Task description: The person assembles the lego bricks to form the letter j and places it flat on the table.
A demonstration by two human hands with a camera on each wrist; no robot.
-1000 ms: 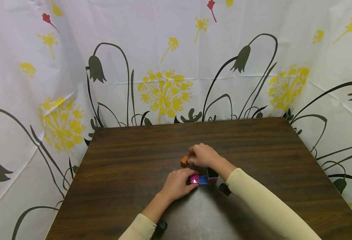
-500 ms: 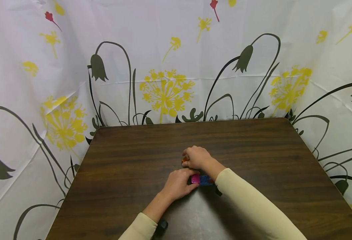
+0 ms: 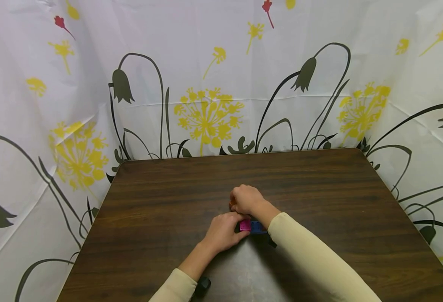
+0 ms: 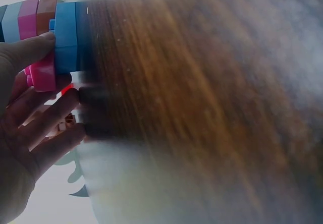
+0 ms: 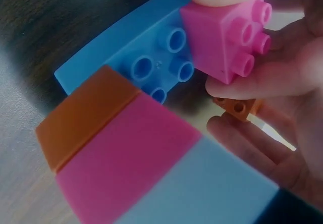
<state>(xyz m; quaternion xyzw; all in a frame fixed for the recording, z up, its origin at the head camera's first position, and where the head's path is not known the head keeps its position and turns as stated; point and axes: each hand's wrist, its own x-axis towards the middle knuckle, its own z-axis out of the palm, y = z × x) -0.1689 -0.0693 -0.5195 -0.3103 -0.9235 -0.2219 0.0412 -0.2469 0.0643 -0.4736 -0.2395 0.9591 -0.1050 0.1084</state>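
My left hand [image 3: 223, 233] pinches a pink toy brick [image 5: 209, 40] between thumb and fingers. That brick sits on one end of a long blue brick [image 5: 118, 37], which lies on the table. Exposed studs show in the blue brick's middle. At its other end rises a stack [image 5: 131, 156] with orange, pink, light blue and black layers; in the head view my right forearm hides it. Just beyond the left hand, my right hand [image 3: 247, 200] holds a small orange brick [image 3: 231, 204], mostly covered by its fingers. The right wrist view shows a little of this orange brick [image 5: 234, 107] behind left fingers.
The dark wood-grain table [image 3: 168, 188] stretches around both hands. A white curtain [image 3: 206, 63] with printed flowers hangs behind its far edge and at the sides. A black wrist device [image 3: 203, 285] sits at the left sleeve.
My right hand has moved left and curled round the orange brick, which lay uncovered earlier. Its forearm now covers the stack in the head view. The left hand stays on the pink brick.
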